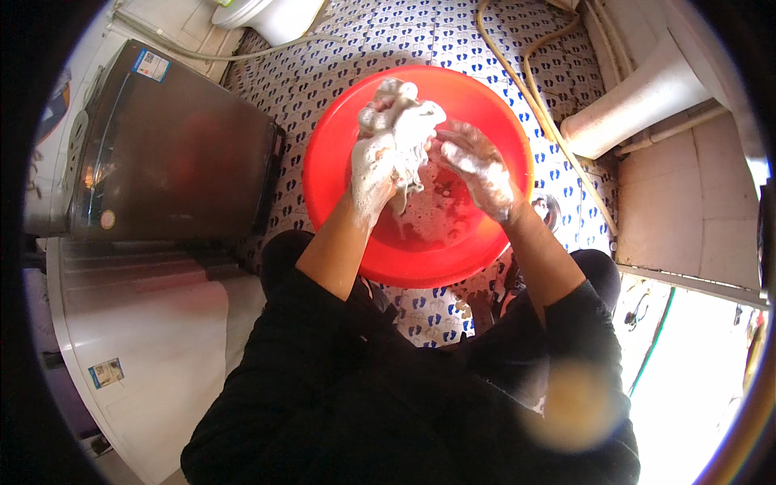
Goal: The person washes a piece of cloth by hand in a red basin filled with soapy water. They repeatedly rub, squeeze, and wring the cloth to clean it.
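A wide red plastic basin (333,151) stands on the floor before me, with foamy water (433,209) in its bottom. Above it my left hand (373,173), coated in suds, grips a bunched, lathered white cloth (403,121). Part of the cloth hangs down below the fist in wet strands. My right hand (479,167) is soapy too, just to the right of the cloth. Its fingers are stretched apart and reach towards the bundle, with nothing seen in them. Foam hides much of the cloth's shape and my left fingers.
To the left stand a dark-fronted appliance (176,151) and a white appliance (145,327). A beige hose (545,115) crosses the footprint-patterned tiles (418,36) on the right, near a white pedestal (636,91). A small round container (545,209) sits beside the basin.
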Demonstrator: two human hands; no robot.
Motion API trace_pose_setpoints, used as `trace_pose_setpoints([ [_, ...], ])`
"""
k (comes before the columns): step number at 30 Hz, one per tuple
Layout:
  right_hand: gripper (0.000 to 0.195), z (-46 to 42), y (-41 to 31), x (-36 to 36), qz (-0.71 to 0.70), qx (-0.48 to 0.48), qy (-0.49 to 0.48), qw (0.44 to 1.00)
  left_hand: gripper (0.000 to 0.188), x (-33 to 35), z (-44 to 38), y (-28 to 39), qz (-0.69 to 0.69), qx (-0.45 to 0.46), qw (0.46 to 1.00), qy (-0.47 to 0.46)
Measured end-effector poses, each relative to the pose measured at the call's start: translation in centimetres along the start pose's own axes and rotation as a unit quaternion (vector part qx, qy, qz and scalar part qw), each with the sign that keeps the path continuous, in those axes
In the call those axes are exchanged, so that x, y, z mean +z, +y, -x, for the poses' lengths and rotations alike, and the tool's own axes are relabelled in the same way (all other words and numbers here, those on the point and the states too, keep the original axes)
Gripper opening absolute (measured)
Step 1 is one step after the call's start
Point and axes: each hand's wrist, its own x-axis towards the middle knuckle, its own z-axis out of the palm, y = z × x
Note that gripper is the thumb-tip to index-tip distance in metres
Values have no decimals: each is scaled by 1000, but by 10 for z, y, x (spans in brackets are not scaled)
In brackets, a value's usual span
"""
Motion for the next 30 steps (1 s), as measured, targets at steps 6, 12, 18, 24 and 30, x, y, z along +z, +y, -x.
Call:
trace_pose_setpoints([
  [6,62,0,8,2,-128,-13,-60,990,41,2,27,-28,-83,-134,984,-89],
  [12,52,-15,-8,-1,-271,79,-106,953,49,2,28,-11,-147,-114,971,-147],
  [18,58,-8,-2,0,-227,87,-109,964,57,9,29,-3,-243,-86,950,-176],
  [24,40,-16,-1,-5,-145,-111,28,983,51,14,25,-4,-97,-201,958,-180],
  [30,11,-36,-30,-23,-140,-76,240,958,53,10,28,-33,-240,-140,960,-31],
])
